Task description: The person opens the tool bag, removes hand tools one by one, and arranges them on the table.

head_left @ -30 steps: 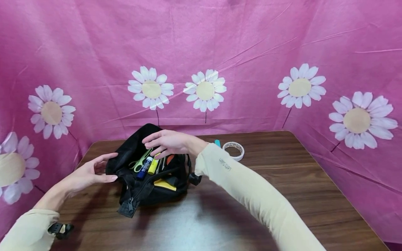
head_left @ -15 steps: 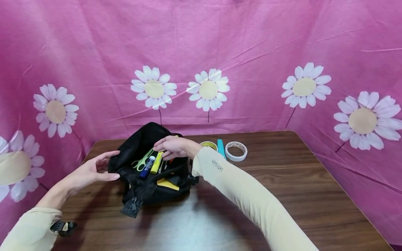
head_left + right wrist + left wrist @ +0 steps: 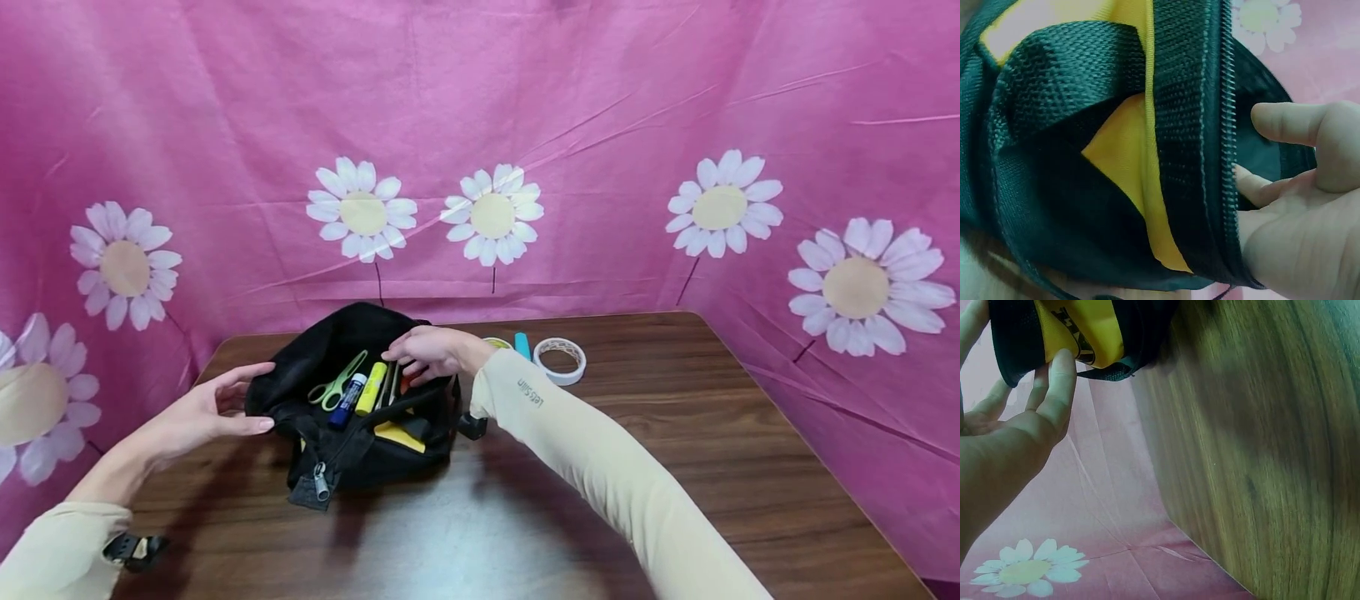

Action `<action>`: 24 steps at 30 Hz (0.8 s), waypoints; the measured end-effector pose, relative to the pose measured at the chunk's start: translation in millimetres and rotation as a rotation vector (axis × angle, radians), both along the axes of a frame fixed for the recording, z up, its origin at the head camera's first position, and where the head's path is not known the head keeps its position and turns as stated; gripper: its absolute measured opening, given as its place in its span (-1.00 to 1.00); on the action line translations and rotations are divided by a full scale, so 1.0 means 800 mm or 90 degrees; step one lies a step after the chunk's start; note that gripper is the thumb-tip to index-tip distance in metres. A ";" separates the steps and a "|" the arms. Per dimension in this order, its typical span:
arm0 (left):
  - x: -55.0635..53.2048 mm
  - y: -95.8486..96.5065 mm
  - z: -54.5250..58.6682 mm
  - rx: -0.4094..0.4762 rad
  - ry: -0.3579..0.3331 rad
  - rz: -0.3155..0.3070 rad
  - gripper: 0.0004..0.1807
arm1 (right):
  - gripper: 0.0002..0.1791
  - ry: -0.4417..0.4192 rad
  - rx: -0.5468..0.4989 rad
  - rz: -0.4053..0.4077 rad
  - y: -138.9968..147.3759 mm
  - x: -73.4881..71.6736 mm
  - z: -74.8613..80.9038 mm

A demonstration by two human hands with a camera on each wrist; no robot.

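A black tool bag (image 3: 300,375) with yellow panels stands unzipped on the table. My left hand (image 3: 202,408) holds its left end between thumb and fingers; in the left wrist view the thumb presses the yellow panel (image 3: 1091,331). My right hand (image 3: 431,348) reaches into the bag's mouth, fingertips hidden behind the zipper edge (image 3: 1229,125) in the right wrist view, thumb apart from the fingers. Inside the bag lie green-handled scissors (image 3: 341,383), a blue glue stick (image 3: 347,402), a yellow highlighter (image 3: 371,390) and dark slim items near the right fingers.
Behind the right forearm lie a white tape roll (image 3: 559,361), a turquoise object (image 3: 522,344) and a partly hidden yellowish roll (image 3: 497,342). The wooden table (image 3: 675,400) meets a pink flowered cloth (image 3: 600,125) at the back and sides.
My right hand has lowered from above the bag's middle and moved right into its mouth. The left hand stays at the bag's left end.
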State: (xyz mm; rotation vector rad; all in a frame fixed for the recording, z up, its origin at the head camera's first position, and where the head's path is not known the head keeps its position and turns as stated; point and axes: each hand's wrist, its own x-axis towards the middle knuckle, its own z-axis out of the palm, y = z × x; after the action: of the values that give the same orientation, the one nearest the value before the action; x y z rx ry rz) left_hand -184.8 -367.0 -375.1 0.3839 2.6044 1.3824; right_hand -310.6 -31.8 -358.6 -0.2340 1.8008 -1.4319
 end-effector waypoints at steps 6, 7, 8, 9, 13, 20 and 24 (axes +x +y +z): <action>-0.002 0.001 0.000 0.028 -0.004 -0.020 -0.14 | -0.53 0.007 0.009 -0.040 -0.013 0.003 -0.009; -0.002 0.001 -0.001 0.025 -0.002 -0.021 -0.14 | -0.58 0.005 0.004 -0.046 -0.015 0.002 -0.010; -0.001 0.001 -0.001 0.023 -0.001 -0.020 -0.15 | -0.62 0.005 0.002 -0.050 -0.016 0.001 -0.011; -0.001 0.001 -0.001 0.022 0.001 -0.019 -0.15 | -0.68 0.005 -0.001 -0.053 -0.016 0.000 -0.012; -0.001 0.001 -0.004 0.020 0.005 -0.017 -0.16 | -0.77 0.010 0.012 -0.064 -0.016 -0.004 -0.017; -0.002 -0.002 -0.008 0.014 0.000 -0.009 -0.17 | -0.36 0.017 0.060 -0.067 -0.019 -0.006 -0.031; -0.002 -0.002 -0.010 0.010 0.003 -0.003 -0.17 | -0.30 0.035 0.080 -0.076 -0.022 -0.009 -0.039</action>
State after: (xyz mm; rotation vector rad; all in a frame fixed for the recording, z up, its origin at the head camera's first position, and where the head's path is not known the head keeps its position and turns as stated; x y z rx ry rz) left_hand -186.7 -368.2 -383.5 0.3955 2.5958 1.4040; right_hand -317.6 -49.5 -389.4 -0.1023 1.9705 -1.3990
